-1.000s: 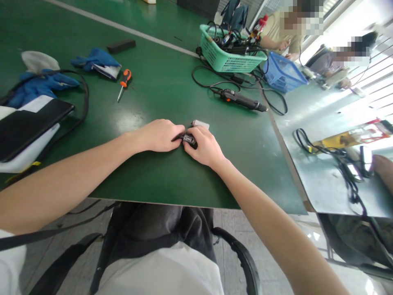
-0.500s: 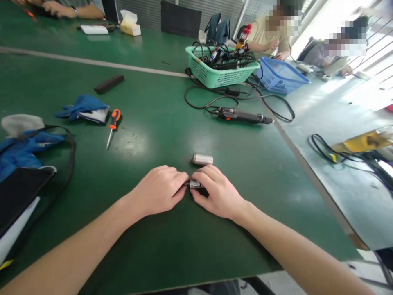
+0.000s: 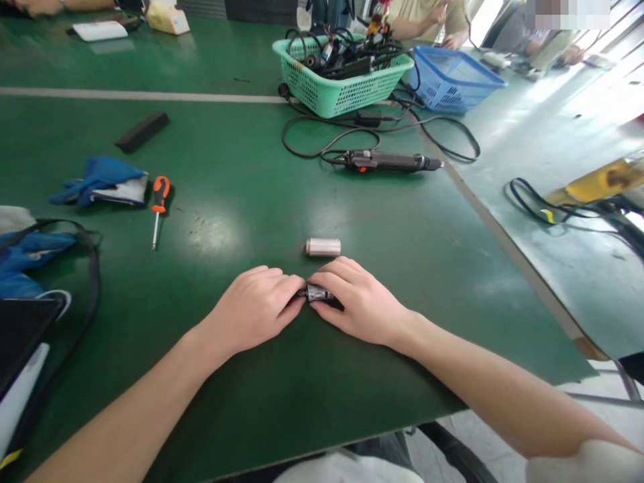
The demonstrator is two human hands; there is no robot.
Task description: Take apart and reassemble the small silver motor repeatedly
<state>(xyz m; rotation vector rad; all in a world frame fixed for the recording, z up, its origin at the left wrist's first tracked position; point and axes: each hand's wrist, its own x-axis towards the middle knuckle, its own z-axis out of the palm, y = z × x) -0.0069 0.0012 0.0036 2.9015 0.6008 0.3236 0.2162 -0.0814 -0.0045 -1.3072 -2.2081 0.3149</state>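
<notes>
My left hand (image 3: 256, 305) and my right hand (image 3: 355, 298) rest on the green table (image 3: 282, 201), fingertips meeting around a small dark-and-silver part (image 3: 316, 293). Both hands are closed on it, fingers curled; most of the part is hidden under them. A short silver cylinder (image 3: 323, 247) lies on its side just beyond my right hand, not touched.
An orange-handled screwdriver (image 3: 158, 204) and blue gloves (image 3: 98, 182) lie to the left. A black electric screwdriver (image 3: 387, 162) with its cable lies further back, before a green basket (image 3: 342, 87) and a blue basket (image 3: 450, 84). Other people's hands work at the far edge.
The camera has tilted up and shifted, so the table's far side shows more. My hands stay together on the small part; the silver cylinder has not moved.
</notes>
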